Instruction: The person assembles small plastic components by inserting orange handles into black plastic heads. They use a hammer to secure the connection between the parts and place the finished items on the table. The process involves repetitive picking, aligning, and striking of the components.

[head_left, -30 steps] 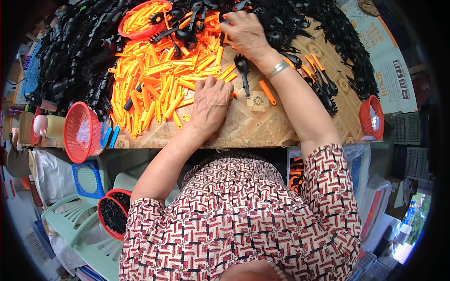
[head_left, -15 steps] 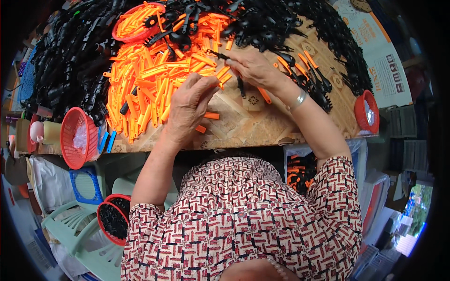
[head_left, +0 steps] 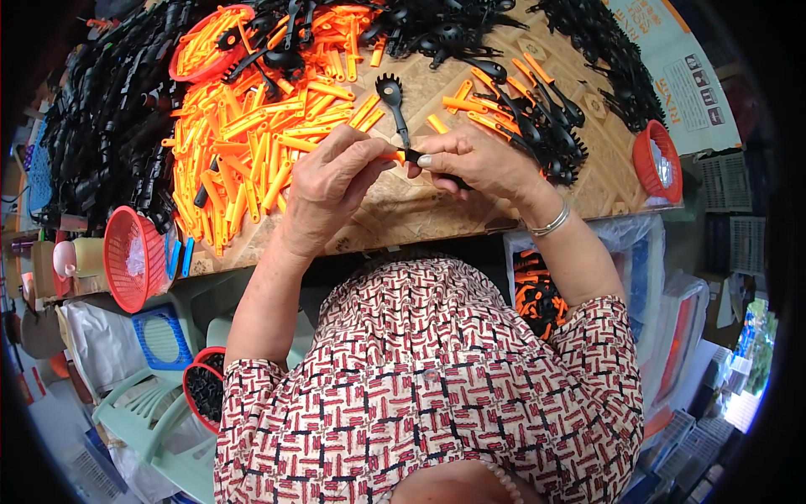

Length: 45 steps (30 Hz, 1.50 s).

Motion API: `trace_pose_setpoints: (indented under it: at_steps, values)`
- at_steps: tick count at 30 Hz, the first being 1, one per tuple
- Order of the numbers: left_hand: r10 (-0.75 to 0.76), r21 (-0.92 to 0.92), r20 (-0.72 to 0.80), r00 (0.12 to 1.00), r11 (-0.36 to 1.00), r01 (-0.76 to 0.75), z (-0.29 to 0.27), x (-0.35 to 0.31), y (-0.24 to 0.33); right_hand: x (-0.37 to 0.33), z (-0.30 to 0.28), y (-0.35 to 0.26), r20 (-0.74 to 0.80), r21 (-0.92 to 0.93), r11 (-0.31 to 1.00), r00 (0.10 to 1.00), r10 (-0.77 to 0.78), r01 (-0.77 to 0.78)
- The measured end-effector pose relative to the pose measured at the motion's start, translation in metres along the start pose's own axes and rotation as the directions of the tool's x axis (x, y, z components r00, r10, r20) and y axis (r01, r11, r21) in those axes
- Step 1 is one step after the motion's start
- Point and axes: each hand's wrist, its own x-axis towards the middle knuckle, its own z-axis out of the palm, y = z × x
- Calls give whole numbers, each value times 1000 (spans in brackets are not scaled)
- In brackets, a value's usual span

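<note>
My left hand [head_left: 340, 185] is closed in a pinch on a small orange handle [head_left: 395, 155], mostly covered by the fingers. Against its end, my right hand [head_left: 478, 164] grips a black utensil stem [head_left: 413, 156]; its far part lies under my fingers. A black pasta server [head_left: 390, 91] with a toothed head points away from me, its stem running down to my fingertips. I cannot tell whether it is held or lying on the table. Left of my left hand spreads a heap of orange handles [head_left: 252, 143]. Orange-handled black utensils [head_left: 541, 126] lie beyond my right hand.
Black utensil parts [head_left: 109, 126] are piled along the left, with more at the back. Red baskets stand at the table's left edge [head_left: 134, 260], right edge [head_left: 657, 164] and far left [head_left: 210, 42]. A bin [head_left: 537, 294] of orange and black pieces sits below the table edge.
My right hand has come back toward me, bringing the black stem to the orange piece at my left fingertips. The whole view has shifted slightly.
</note>
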Motion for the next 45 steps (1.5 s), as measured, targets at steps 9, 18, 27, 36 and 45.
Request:
trace_pose_setpoints:
  at_steps: [9, 18, 27, 36, 45]
  values:
    - [-7, 36, 70, 998, 999, 5, -1, -4, 1, 4, -3, 12, 46, -59, 997, 997, -54, 57]
    - [-31, 69, 122, 992, 997, 23, -1, -3, 9, 2, -4, 15, 125, -14, 1000, 992, -23, 25]
    - [-133, -74, 238, 962, 985, 154, 2, -4, 3, -8, 11, 27, 124, -777, 430, 782, -611, 459]
    - [-235, 269, 59, 970, 940, 212, 42, 6, -42, -39, -60, 19, -133, -975, -44, 730, -670, -219]
    - [50, 381, 284, 958, 910, -161, 50, 37, -67, 0, -72, 6, -139, -978, -31, 752, -644, -207]
